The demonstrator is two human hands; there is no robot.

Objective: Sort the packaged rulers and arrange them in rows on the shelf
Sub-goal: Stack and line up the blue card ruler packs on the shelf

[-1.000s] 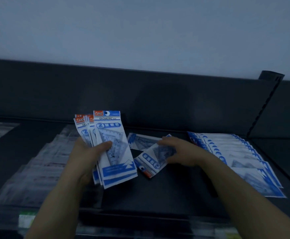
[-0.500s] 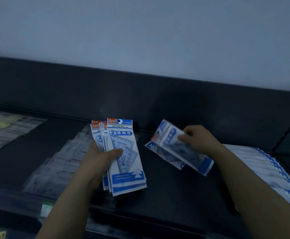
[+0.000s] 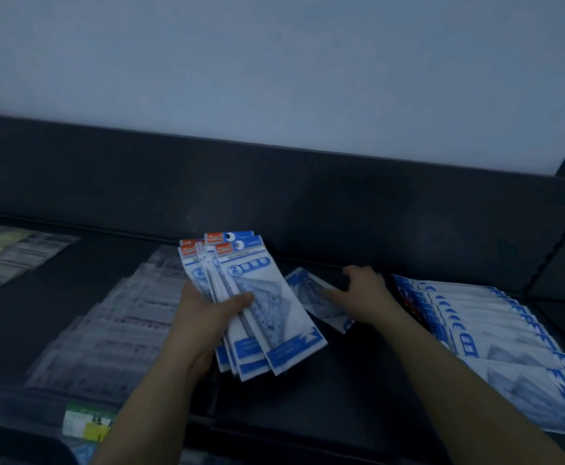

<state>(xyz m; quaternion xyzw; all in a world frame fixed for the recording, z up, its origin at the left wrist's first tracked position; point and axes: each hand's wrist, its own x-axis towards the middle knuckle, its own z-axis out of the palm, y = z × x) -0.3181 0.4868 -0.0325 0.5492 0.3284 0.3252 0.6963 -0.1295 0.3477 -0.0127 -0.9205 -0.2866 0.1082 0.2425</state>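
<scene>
My left hand [image 3: 204,313] grips a fanned stack of blue-and-white packaged ruler sets [image 3: 274,317], held upright over the dark shelf [image 3: 341,391]. Just to its right, one loose ruler pack [image 3: 311,293] lies flat on the shelf. My right hand [image 3: 365,293] is on that pack's right part, thumb laid over it and fingers curled at its far edge. On the right, a row of overlapping blue-and-white packs [image 3: 496,333] runs from the back toward the front edge.
Rows of clear-wrapped packs [image 3: 123,317] lie blurred on the shelf to the left, with more packs [image 3: 9,256] at the far left. A dark back panel [image 3: 308,203] closes the shelf. A green-and-white price label [image 3: 86,424] sits on the front rail.
The pack my right hand was holding in the air now sits on top of the stack in my left hand. My right hand has dropped onto the remaining loose pack.
</scene>
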